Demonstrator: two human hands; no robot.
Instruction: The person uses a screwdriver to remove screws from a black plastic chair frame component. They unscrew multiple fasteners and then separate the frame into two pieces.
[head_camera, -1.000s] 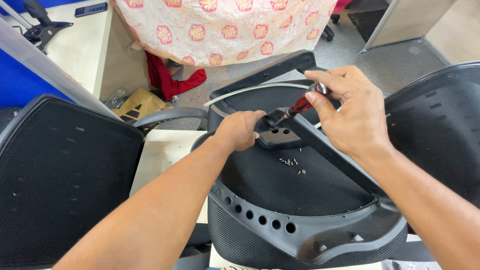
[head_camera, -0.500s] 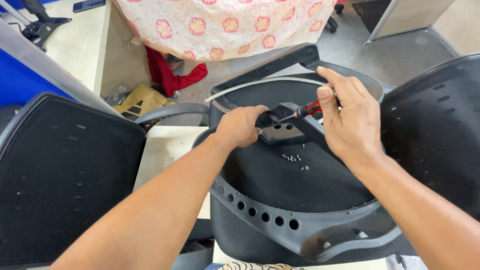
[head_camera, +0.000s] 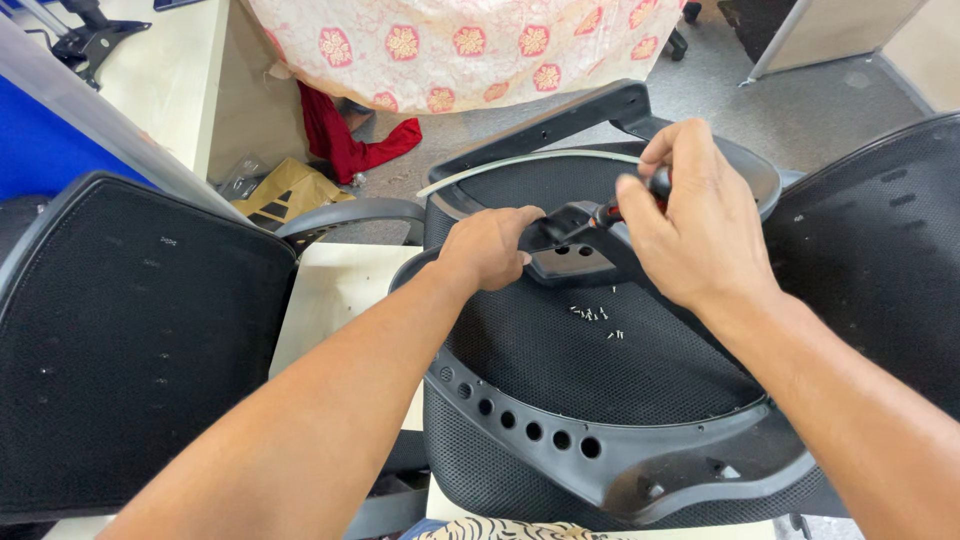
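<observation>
Screwdriver (head_camera: 618, 208), red-handled, sits clamped in the right hand (head_camera: 690, 215), tip at the grey bracket (head_camera: 570, 258) on the mesh chair back (head_camera: 600, 370); left hand (head_camera: 490, 248) grips the bracket. Screw-driving step, likely; next needs steady alignment.

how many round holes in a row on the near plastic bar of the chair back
7 show. They run along the curved grey bar from its left end rightward to the largest hole. More may sit under the forearms.
</observation>
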